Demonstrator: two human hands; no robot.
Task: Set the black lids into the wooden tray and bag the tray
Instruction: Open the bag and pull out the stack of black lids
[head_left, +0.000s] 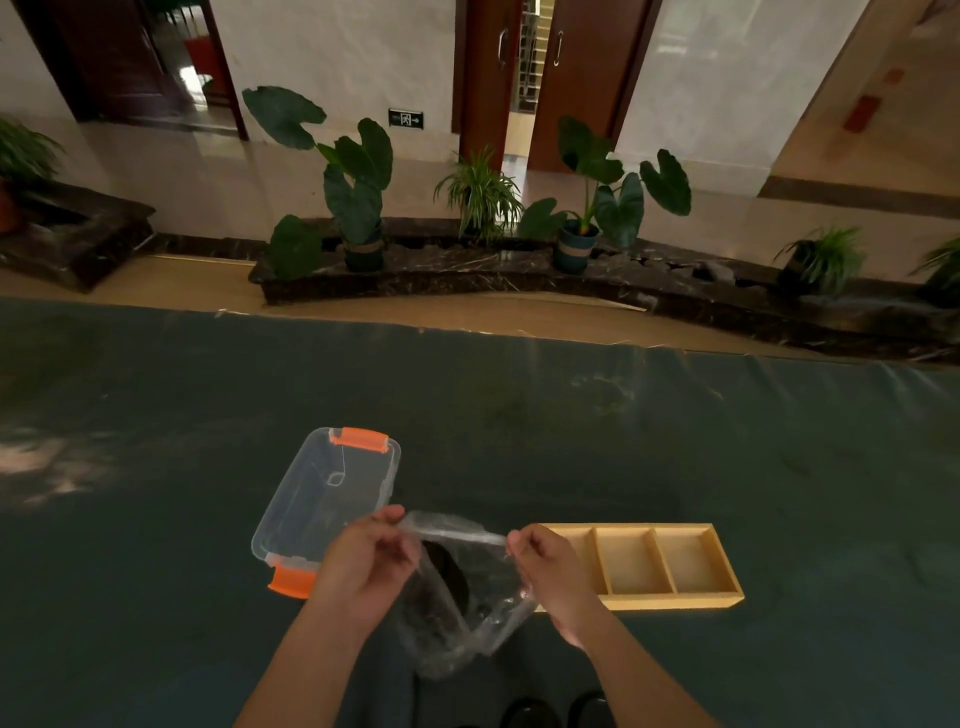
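Black lids (451, 574) inside clear plastic bag (462, 597), seen dark thru the film; count can't be told. Bag held up above dark green table cover (519, 415), near front edge, hanging between both hands, bottom sagging toward viewer. Left hand (366, 564) pinching bag's top edge at left corner, thumb & fingers (387, 519) closed on the film. Right hand (550, 569) pinching top edge at right corner, fingers curled shut on the plastic. Top edge stretched taut between the two pinches.

Wooden tray (670, 603) flat on table, just right of right hand, partly hidden behind it at left end. Long, light wood, w/ dividers; three compartments visible, all bare, no lids in them.

Clear plastic box (291, 514) w/ orange latches (360, 439) on table left of bag, behind left hand; near corner hidden by left wrist. Looks empty, open top.

Beyond table: glossy floor, dark stone planter ledge (467, 270) w/ potted plants (358, 182), brown double doors (540, 78) in back wall. Black shoes (530, 714) visible at bottom edge under the bag.
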